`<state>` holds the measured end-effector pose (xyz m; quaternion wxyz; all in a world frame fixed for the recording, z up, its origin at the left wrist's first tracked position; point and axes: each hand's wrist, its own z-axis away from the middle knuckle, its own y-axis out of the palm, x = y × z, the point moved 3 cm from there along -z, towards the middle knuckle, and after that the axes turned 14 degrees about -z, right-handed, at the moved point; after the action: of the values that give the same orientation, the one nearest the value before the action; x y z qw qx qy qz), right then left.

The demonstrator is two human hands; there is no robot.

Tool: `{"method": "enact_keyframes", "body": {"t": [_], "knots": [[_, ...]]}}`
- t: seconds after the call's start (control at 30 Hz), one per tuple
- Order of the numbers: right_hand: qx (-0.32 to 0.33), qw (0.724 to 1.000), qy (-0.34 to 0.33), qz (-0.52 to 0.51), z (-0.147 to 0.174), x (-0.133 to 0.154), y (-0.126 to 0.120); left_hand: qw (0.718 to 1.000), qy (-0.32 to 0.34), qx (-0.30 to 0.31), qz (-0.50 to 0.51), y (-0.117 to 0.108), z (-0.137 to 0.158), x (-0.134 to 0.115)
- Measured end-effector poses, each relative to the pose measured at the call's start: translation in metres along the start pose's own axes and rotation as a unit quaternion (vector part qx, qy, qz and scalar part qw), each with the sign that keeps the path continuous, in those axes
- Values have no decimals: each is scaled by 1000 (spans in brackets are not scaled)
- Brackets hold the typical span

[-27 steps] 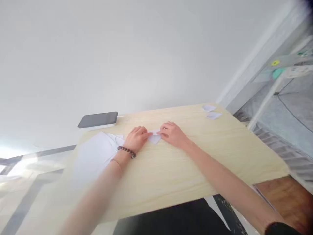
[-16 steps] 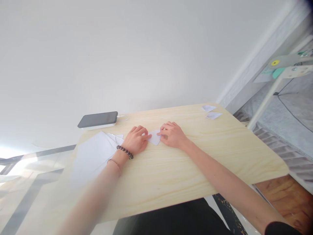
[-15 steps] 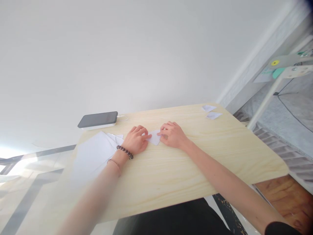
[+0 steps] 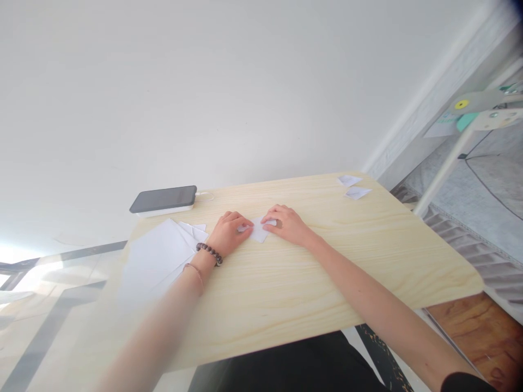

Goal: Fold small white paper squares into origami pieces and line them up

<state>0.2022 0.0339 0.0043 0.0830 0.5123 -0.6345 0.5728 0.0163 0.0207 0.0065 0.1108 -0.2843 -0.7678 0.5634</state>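
A small folded piece of white paper lies on the light wooden table, between my two hands. My left hand, with a dark bead bracelet at the wrist, pinches the paper's left side between thumb and fingers. On the opposite side, my right hand pinches the right part of the same paper. My fingers cover both ends of it, so its full outline is hidden. Just left of my left wrist lie larger white paper sheets.
A dark-screened phone with a white cable rests at the table's back left. Two folded paper pieces lie at the far right corner. A white wall rises behind the table. At the right stands a pale metal frame.
My fingers have shifted slightly on the small paper, and its sides appear lifted a little under them. The sheets, phone and the two folded pieces stay where they were.
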Motion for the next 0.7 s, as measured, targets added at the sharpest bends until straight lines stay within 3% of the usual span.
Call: {"method": "enact_keyframes", "body": {"t": [0.33,0.7], "knots": [[21,996,-50,70,5,13,-5,992,60,1,-108,-8,-1,-16],[14,996,-28,80,1,13,-11,988,57,-8,-140,-12,5,-12]]}}
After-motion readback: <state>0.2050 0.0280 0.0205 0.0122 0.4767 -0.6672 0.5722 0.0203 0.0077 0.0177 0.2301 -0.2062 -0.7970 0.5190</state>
